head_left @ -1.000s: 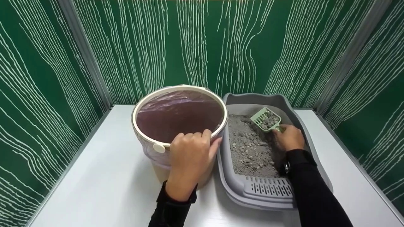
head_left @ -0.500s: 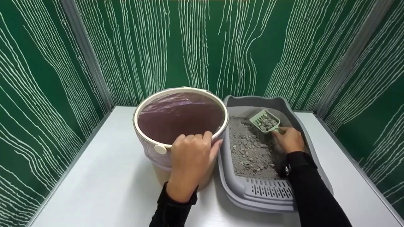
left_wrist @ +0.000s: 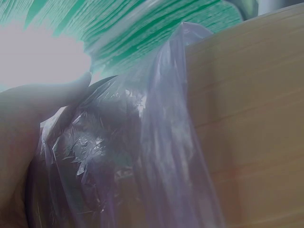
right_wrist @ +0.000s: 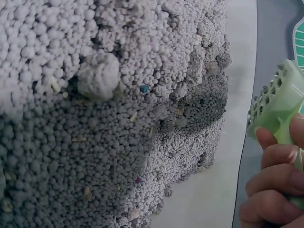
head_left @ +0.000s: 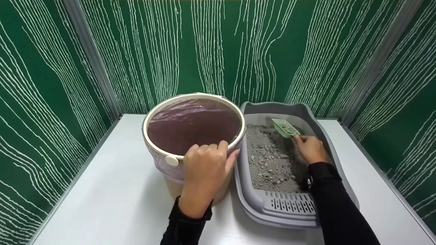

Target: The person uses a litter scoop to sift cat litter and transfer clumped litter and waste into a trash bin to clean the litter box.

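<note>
My left hand (head_left: 206,166) grips the near right rim of a round trash bin (head_left: 145,127), fingers curled over the edge, thumb outside. A thin purple bag (head_left: 194,124) lines the bin and folds down its outside; in the left wrist view this bag (left_wrist: 161,133) hangs crinkled over the tan wall (left_wrist: 256,123). My right hand (head_left: 312,149) holds the handle of a pale green litter scoop (head_left: 283,129) over the far part of a grey litter box (head_left: 252,207). Grey clumps lie in the scoop. The right wrist view shows the scoop (right_wrist: 285,95) tilted, its slotted side showing, above the box's side.
Grey granular litter (head_left: 269,166) with several clumps fills the box, which has a slotted front step (head_left: 291,203). Box and bin stand side by side on a white table (head_left: 112,194). Green walls (head_left: 211,44) with white streaks enclose the table at the back and sides.
The scoop has tipped from facing up to a slanted angle, so its side shows more and its bowl less. The left hand keeps its grip on the bin rim.
</note>
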A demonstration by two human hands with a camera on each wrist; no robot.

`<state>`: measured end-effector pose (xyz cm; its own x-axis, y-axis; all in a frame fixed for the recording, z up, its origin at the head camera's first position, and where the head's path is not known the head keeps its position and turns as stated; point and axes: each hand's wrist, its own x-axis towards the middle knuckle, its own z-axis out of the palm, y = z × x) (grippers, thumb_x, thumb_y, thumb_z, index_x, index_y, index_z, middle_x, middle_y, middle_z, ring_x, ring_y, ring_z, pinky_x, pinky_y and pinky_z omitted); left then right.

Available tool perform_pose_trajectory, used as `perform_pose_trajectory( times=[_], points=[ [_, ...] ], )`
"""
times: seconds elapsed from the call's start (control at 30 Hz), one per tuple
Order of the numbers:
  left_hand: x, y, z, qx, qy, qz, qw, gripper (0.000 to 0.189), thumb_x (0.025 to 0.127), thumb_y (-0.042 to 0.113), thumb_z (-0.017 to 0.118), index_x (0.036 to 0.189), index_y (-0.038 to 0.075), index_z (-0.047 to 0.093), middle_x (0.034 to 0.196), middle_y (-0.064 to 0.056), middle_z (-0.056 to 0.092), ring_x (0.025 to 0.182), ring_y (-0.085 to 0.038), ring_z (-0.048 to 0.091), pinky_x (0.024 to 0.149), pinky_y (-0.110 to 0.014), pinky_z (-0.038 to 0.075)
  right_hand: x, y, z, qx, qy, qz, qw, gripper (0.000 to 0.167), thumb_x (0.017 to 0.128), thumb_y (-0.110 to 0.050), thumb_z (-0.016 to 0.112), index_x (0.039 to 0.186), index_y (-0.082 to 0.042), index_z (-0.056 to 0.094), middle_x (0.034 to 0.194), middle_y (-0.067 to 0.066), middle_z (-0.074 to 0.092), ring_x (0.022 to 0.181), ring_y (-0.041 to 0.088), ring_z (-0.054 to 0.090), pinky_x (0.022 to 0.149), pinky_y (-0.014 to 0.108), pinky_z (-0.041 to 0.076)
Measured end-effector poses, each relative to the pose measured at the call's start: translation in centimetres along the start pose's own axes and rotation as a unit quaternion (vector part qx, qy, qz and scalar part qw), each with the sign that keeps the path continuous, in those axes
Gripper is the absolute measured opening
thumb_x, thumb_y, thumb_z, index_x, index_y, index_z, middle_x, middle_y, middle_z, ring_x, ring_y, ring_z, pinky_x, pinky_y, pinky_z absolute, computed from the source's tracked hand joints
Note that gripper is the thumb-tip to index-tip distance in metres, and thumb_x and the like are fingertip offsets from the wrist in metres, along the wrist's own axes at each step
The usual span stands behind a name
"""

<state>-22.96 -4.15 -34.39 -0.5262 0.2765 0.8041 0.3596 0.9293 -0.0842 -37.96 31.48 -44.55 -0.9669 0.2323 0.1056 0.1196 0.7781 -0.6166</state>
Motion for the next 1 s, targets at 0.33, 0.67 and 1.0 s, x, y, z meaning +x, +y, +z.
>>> perform_pose_trajectory(
  times=[0.33, 0.67, 1.0],
  points=[
    [0.01, 0.0, 0.08, 0.01, 0.01, 0.003, 0.9999, 0.042, 0.094, 0.048, 0.079, 0.074, 0.015, 0.061, 0.059, 0.002, 0.062, 0.049, -0.019, 0.058, 0.052, -0.034, 0.041, -0.38, 0.04, 0.15, -0.036, 0.042, -0.018, 0.9983, 0.049, 0.107, -0.03, 0.064, 0.141, 0.006, 0.063, 0.137, 0.031, 0.064, 0.127, 0.051, 0.06, 0.107, 0.062, 0.044],
    [-0.12, -0.08, -0.07, 0.01, 0.007, 0.001, 0.9999, 0.043, 0.094, 0.048, 0.078, 0.074, 0.015, 0.061, 0.06, 0.002, 0.062, 0.049, -0.019, 0.058, 0.052, -0.034, 0.041, -0.36, 0.06, 0.17, -0.023, 0.063, -0.027, 0.9974, 0.047, 0.102, -0.027, 0.072, 0.138, 0.002, 0.067, 0.136, 0.031, 0.065, 0.127, 0.052, 0.06, 0.108, 0.061, 0.044],
    [-0.15, -0.1, 0.11, 0.007, 0.006, 0.001, 1.0, 0.042, 0.096, 0.048, 0.077, 0.074, 0.015, 0.06, 0.059, 0.002, 0.06, 0.048, -0.019, 0.056, 0.051, -0.033, 0.041, 0.14, 0.3, 0.15, -0.002, 0.043, -0.024, 0.9988, 0.051, 0.105, -0.031, 0.065, 0.14, 0.006, 0.063, 0.141, 0.031, 0.062, 0.131, 0.052, 0.057, 0.109, 0.063, 0.044]
  ],
)
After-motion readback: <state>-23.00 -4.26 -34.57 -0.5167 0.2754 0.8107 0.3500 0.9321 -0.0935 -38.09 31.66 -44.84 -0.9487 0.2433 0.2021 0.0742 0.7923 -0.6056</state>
